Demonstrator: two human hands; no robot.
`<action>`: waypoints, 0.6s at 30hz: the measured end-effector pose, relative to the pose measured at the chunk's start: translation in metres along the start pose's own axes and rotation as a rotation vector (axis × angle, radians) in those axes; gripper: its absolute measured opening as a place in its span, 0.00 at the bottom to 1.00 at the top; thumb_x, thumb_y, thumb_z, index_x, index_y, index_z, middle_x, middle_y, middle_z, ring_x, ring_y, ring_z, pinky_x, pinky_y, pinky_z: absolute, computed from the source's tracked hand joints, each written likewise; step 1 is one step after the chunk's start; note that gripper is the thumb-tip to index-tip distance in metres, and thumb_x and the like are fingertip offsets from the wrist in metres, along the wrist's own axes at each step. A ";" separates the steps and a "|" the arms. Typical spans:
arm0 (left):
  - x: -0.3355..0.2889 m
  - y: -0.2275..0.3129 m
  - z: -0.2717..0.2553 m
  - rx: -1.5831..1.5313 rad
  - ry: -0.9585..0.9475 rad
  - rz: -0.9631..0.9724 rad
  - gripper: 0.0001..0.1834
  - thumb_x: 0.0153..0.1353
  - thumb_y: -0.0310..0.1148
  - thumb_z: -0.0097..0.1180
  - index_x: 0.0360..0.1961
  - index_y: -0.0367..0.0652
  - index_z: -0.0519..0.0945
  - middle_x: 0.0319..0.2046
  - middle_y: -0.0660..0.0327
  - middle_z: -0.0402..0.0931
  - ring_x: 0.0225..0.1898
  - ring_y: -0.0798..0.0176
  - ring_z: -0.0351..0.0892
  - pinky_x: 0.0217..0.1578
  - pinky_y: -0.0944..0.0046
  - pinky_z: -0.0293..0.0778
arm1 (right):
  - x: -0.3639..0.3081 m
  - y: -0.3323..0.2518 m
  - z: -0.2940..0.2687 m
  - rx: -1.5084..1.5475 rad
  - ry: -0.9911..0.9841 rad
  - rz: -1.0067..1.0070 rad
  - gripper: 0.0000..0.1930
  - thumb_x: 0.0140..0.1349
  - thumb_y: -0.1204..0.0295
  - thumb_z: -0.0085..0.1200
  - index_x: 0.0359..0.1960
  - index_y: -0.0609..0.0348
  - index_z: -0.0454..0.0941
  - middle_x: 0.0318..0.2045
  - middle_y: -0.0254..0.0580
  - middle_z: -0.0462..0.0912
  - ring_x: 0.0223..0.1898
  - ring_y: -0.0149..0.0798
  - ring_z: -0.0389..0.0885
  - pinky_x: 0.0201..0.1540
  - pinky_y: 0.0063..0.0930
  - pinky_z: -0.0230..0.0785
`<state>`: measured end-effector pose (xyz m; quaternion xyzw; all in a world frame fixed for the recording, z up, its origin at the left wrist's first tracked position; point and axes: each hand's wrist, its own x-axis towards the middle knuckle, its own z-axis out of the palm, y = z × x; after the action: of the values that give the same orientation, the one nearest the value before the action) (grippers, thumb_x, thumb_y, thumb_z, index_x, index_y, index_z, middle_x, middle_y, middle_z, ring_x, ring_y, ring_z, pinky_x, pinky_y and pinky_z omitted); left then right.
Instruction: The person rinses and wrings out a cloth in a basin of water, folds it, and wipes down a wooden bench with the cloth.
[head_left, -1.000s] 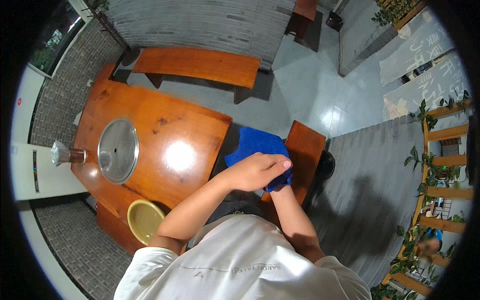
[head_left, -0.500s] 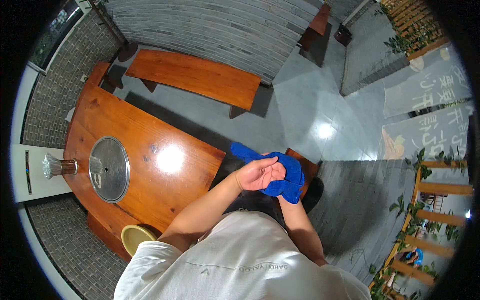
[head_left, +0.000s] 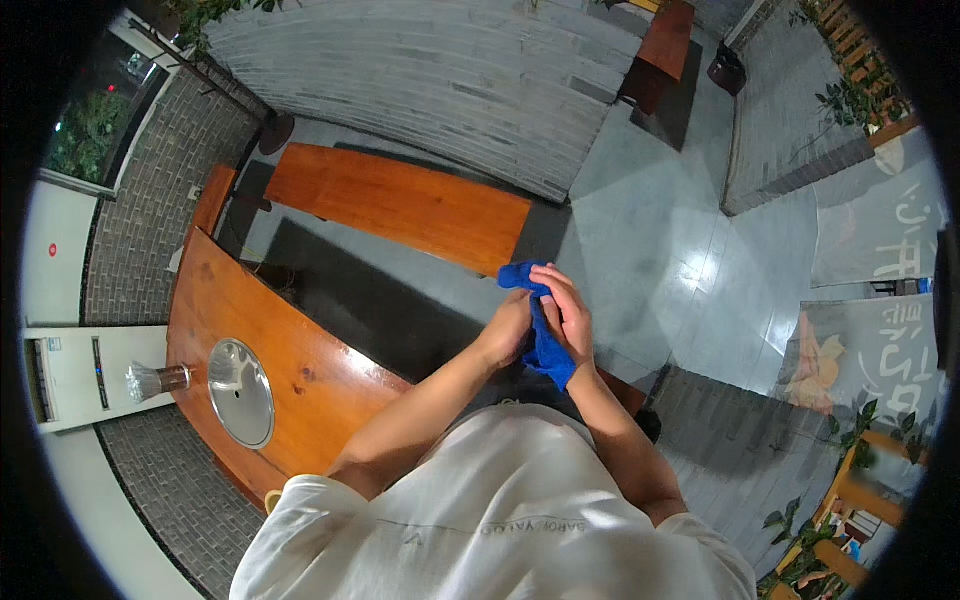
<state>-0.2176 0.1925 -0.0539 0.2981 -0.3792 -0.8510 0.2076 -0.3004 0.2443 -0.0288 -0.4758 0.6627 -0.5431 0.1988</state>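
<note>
A blue cloth (head_left: 545,358) is bunched between my two hands in front of my chest. Closed around one side of it is my left hand (head_left: 508,328), its fingers curled in. My right hand (head_left: 570,316) presses the cloth from the other side, fingers folded over its upper part. One end sticks out above the hands, and a loose corner hangs below by my right wrist. To the left of my forearm stands a wooden table (head_left: 320,385) with a round metal lid (head_left: 241,392) set into its top.
A holder of clear-wrapped utensils (head_left: 158,381) is at the table's far left end. Beyond the table runs a long wooden bench (head_left: 400,208). Grey tiled floor (head_left: 640,235) stretches to the right, toward hanging printed curtains (head_left: 870,345) and plants. Part of a wooden seat shows behind my right forearm.
My right hand has come out from under the cloth and now folds over it. My left palm has turned and closed on the cloth. The whole view has shifted, with the table lower.
</note>
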 end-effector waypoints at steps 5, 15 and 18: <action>0.006 0.007 0.000 -0.409 -0.124 -0.122 0.18 0.58 0.43 0.36 0.42 0.43 0.69 0.39 0.58 0.71 0.41 0.62 0.72 0.44 0.63 0.68 | 0.011 -0.025 -0.005 0.230 -0.003 0.000 0.13 0.54 0.79 0.39 0.42 0.64 0.70 0.45 0.49 0.71 0.51 0.44 0.66 0.55 0.35 0.54; 0.009 0.029 0.023 -0.849 -0.130 -0.172 0.24 0.58 0.51 0.34 0.39 0.41 0.71 0.40 0.54 0.71 0.44 0.57 0.70 0.49 0.59 0.64 | 0.002 -0.009 -0.012 1.842 0.042 0.503 0.20 0.57 0.72 0.37 0.51 0.69 0.62 0.53 0.50 0.64 0.56 0.43 0.60 0.60 0.32 0.49; 0.014 0.037 0.027 -0.686 -0.052 -0.297 0.25 0.59 0.50 0.33 0.41 0.40 0.70 0.40 0.53 0.71 0.43 0.55 0.70 0.49 0.58 0.64 | -0.006 -0.009 -0.010 1.966 0.011 0.486 0.18 0.59 0.72 0.38 0.50 0.67 0.63 0.50 0.49 0.66 0.53 0.41 0.64 0.57 0.30 0.55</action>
<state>-0.2415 0.1753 -0.0160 0.2414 -0.0296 -0.9567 0.1600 -0.3013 0.2556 -0.0185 0.0491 0.0015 -0.7952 0.6044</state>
